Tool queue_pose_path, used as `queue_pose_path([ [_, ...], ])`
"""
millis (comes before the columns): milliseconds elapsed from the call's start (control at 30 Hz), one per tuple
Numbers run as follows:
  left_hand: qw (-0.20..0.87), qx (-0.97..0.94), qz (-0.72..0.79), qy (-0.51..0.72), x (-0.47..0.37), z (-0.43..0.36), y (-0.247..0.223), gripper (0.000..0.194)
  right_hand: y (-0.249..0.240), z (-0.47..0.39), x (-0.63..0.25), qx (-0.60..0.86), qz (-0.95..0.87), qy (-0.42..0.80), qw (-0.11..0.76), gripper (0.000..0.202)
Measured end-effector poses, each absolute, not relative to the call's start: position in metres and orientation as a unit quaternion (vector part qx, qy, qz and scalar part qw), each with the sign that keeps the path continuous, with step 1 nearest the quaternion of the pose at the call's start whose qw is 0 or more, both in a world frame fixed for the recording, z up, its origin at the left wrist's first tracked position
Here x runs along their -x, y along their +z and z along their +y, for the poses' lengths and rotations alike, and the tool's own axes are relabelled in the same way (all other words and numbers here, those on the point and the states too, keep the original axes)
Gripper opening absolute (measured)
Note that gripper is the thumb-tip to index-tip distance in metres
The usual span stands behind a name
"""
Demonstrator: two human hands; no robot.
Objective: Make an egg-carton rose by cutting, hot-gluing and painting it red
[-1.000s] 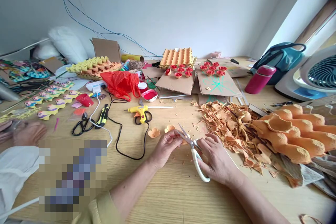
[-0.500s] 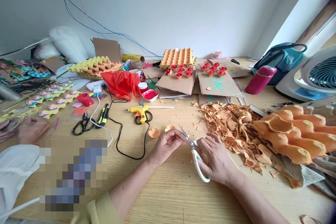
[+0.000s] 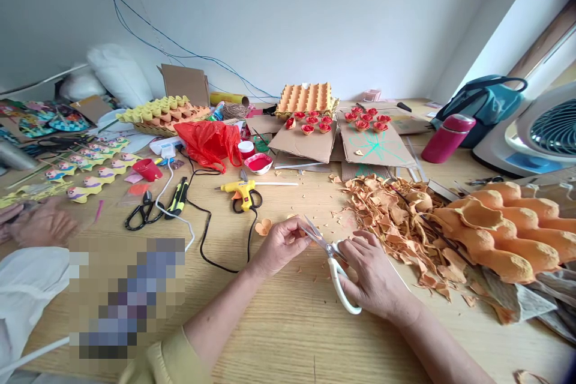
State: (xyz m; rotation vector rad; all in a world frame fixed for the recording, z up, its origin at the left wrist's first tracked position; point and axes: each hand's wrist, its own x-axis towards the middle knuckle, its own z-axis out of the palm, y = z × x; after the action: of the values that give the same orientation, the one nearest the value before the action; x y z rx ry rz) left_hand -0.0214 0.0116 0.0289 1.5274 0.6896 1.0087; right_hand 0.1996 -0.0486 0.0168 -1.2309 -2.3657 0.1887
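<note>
My right hand (image 3: 375,276) is wrapped round the white handles of a pair of scissors (image 3: 338,285), with its blades pointing up and left. Pinched in the fingertips of my left hand (image 3: 284,245), right at the blades, is a small orange egg-carton piece, mostly hidden by the fingers. An orange petal-shaped cup (image 3: 264,227) lies on the table just left of that hand. Right of the scissors spreads a heap of torn orange carton scraps (image 3: 382,210).
A yellow glue gun (image 3: 240,191) with a black cord (image 3: 207,225) lies ahead on the left. Red paper roses (image 3: 310,121) stand on cardboard (image 3: 310,147) at the back. Orange egg trays (image 3: 517,222) lie at right. A co-worker's hand (image 3: 42,222) is at far left.
The scissor blades have closed somewhat, and my left hand has shifted slightly in front of a second petal cup. The co-worker's hand has moved and is blurred.
</note>
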Motion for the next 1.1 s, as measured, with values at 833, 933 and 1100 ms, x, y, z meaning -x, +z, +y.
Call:
queue_pose_path([
  [833,0.575,-0.609,0.347,0.422,0.023,0.017,0.021,0.022,0.012,-0.043,-0.201,0.524,-0.791,0.124,0.290,0.032],
  [933,0.591,-0.587,0.347,0.431,0.023,0.014,0.024,0.027,0.013,-0.043,-0.200,0.536,-0.757,0.196,0.318,0.032],
  [1100,0.643,-0.556,0.327,0.412,0.020,0.010,0.024,0.034,0.014,-0.041,-0.199,0.510,-0.687,0.339,0.391,0.026],
])
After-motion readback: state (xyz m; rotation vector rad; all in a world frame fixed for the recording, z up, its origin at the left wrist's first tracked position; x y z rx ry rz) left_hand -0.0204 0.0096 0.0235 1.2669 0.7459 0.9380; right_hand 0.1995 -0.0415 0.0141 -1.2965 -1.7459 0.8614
